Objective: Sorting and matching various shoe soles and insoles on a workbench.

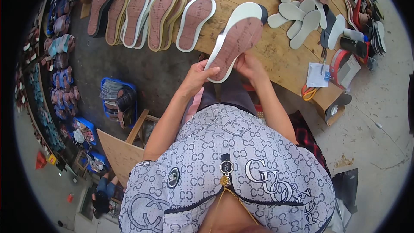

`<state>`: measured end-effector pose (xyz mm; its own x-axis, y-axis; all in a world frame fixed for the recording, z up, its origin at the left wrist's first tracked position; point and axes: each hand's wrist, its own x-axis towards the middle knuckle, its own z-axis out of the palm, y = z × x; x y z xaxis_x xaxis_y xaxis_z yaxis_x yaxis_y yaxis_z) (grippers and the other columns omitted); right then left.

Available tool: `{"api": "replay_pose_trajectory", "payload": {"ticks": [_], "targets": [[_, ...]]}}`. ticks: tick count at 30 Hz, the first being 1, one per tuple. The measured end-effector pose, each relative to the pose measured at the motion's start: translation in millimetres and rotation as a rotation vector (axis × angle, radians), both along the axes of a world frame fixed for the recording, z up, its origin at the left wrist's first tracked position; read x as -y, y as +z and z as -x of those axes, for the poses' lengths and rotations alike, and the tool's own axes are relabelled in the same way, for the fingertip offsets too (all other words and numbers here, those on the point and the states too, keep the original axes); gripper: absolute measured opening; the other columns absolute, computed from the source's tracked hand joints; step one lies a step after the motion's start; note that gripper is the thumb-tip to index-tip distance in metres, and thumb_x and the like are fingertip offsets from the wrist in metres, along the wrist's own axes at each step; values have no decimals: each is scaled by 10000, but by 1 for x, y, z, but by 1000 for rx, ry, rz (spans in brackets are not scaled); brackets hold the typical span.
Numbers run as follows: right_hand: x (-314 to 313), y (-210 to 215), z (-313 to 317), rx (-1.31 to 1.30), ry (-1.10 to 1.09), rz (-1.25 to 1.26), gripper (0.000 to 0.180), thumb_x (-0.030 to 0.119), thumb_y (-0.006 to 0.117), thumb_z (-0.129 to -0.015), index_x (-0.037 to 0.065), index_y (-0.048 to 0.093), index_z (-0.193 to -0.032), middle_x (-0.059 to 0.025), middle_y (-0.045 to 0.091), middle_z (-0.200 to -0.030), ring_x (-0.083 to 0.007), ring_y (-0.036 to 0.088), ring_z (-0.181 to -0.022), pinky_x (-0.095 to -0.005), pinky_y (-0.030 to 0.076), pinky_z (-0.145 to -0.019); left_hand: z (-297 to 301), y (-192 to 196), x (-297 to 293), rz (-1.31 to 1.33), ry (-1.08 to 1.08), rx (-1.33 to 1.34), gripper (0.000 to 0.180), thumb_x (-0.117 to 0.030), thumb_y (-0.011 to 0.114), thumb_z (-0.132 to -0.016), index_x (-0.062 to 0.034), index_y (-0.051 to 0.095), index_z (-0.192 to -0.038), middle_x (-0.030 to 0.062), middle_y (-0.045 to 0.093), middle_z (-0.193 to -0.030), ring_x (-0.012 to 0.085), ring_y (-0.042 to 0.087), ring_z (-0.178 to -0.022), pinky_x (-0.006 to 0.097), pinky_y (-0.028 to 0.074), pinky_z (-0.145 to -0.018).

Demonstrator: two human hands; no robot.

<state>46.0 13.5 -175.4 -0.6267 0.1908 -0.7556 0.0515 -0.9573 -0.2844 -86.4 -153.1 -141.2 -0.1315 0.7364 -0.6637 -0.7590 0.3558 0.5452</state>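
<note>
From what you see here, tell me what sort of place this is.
Probably a shoe workshop: both hands hold a sole, more soles line the wooden table, and finished sandals lie on the floor.

Matt, grainy brown sole [235,43] with smooth white foam rim; rough bare-wood table [276,56].

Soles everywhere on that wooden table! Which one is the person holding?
The brown-faced sole with the white rim, gripped by the left hand and right hand. The row of similar soles lies untouched on the table.
</note>
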Motion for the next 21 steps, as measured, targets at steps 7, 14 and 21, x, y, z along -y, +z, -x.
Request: {"api": "replay_pose_trajectory", "payload": {"ticks": [7,14,21], "targets": [[7,23,-1,-147,-86,99,346,239,398,-1027,38,503,-1289,-130,587,-1260,-249,605,-1110,-439,518,-938,25,25,35,48,-157,-250,283,-130,679,-873,18,652,-1113,31,681,-972,75,618,-841,230,493,-786],[15,56,-12,-366,-179,299,426,311,345,-1038,32,465,-1337,-133,542,-1327,-257,522,-1226,-436,424,-1039,31,12,46,65,-218,-260,284,-115,676,-870,21,654,-1118,37,686,-963,84,621,-845,244,495,-797],[36,51,-13,-242,-108,147,425,334,384,-1033,18,483,-1299,-104,570,-1278,-211,549,-1183,-413,424,-1043,49,31,24,-3,-609,-110,344,-259,701,-864,24,688,-1061,46,689,-953,106,628,-871,274,508,-811]]}}
